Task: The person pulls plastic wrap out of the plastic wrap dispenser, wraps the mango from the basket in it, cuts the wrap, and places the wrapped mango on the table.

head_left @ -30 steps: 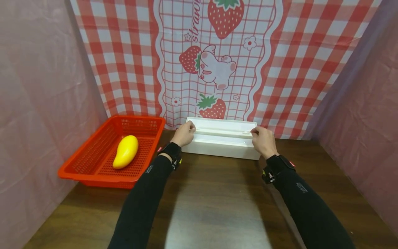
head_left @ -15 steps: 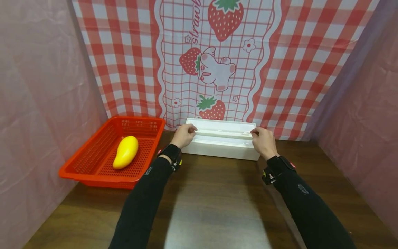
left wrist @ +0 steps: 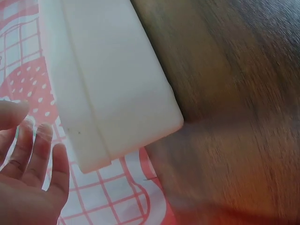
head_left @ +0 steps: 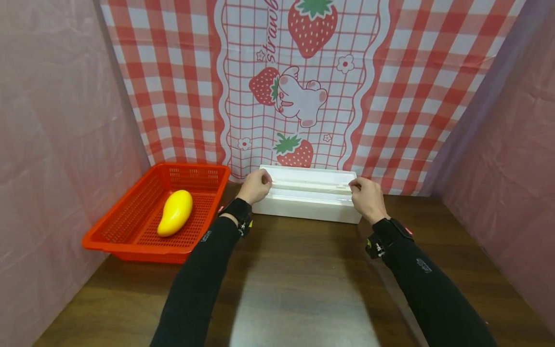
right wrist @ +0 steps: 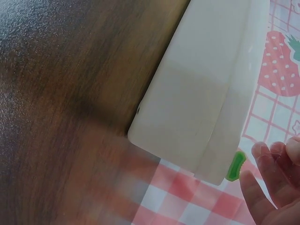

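Observation:
A long white cling film dispenser box (head_left: pixel 308 211) stands at the back of the table with its lid (head_left: pixel 308 173) raised. My left hand (head_left: pixel 256 186) is at its left end, thumb and forefinger pinched together. At the right end, my right hand (head_left: pixel 367 196) pinches in the same way. Faint clear cling film (head_left: pixel 310 182) seems to span between the fingertips, though it is hard to see. In the right wrist view, a small green piece (right wrist: pixel 236 166) sticks out at the box's corner, near the right fingers. Both wrist views show the box's plain outer face.
To the left stands a red plastic basket (head_left: pixel 123 251) with a yellow mango (head_left: pixel 175 212) lying in it. A checked strawberry cloth (head_left: pixel 173 82) hangs right behind the box. Pink cloth walls (head_left: pixel 507 159) flank the brown wooden table (head_left: pixel 299 274).
Both hands stay at the ends of the box with fingertips pinched. The left hand has shifted very slightly; the whole view drifts a little. Box, basket and mango keep their places.

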`<state>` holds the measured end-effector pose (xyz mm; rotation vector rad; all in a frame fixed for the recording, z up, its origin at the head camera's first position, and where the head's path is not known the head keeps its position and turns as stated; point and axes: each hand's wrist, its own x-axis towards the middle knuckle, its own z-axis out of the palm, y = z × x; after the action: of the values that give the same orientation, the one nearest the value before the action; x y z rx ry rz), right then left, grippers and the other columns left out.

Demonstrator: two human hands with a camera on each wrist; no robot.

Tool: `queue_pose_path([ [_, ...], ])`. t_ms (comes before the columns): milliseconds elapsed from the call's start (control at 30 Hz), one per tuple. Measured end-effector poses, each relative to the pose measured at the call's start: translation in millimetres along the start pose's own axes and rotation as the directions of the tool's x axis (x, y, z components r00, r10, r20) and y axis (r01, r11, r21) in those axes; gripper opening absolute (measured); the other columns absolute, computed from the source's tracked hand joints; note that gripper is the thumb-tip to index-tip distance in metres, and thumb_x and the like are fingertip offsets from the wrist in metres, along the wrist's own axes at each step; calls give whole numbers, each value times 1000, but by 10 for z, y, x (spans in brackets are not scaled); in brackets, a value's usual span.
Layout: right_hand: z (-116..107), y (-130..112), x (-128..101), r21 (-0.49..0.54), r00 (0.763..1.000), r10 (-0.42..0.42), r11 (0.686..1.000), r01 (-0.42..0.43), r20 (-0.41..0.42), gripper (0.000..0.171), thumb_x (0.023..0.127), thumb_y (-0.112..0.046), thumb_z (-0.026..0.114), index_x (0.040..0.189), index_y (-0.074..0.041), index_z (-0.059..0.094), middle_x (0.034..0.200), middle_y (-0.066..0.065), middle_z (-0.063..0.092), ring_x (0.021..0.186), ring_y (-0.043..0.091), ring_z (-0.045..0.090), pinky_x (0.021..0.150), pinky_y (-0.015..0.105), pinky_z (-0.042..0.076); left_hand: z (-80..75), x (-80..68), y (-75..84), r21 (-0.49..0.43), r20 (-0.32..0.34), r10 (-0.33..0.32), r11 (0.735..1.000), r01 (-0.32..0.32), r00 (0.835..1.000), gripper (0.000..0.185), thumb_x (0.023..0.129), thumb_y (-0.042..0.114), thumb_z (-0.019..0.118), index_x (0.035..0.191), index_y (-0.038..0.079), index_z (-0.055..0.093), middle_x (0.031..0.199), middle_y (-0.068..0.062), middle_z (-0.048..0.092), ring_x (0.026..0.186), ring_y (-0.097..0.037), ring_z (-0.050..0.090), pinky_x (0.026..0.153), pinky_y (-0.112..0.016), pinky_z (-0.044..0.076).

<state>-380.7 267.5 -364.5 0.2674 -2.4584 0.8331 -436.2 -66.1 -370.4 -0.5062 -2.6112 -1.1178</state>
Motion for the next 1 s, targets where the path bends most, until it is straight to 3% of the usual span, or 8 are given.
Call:
queue_pose_path([
  [267,-34,-12,3,-2,1000,-10,1000,10,-3,23,99,-2,51,104,5,72,102,24,71,91,38,65,79,50,50,-18,2,12,12,50,19,1000,-19,999,26,95,-1,58,115,3,74,98,-14,68,84,-27,60,74,-35,49],
  [533,-49,11,-9,2,1000,-19,1000,19,-4,22,100,-2,52,104,5,72,101,24,71,90,38,65,78,49,50,-33,17,29,17,70,7,1000,-8,998,24,88,-2,58,101,0,78,101,-13,70,89,-26,56,80,-37,48],
  [667,-50,14,-13,7,1000,-20,1000,20,3,22,100,-3,52,104,4,72,102,24,71,90,38,65,79,49,50,-29,-8,35,37,74,10,999,-12,997,17,86,0,60,96,0,73,95,-12,67,85,-26,58,76,-36,49],
  [1000,-79,-14,-40,16,1000,-20,1000,20,10,21,101,-3,53,105,5,72,103,25,71,90,38,65,79,48,50,-57,-56,10,2,51,21,1000,-21,998,8,91,7,67,96,2,71,91,-12,64,84,-26,57,74,-35,48],
])
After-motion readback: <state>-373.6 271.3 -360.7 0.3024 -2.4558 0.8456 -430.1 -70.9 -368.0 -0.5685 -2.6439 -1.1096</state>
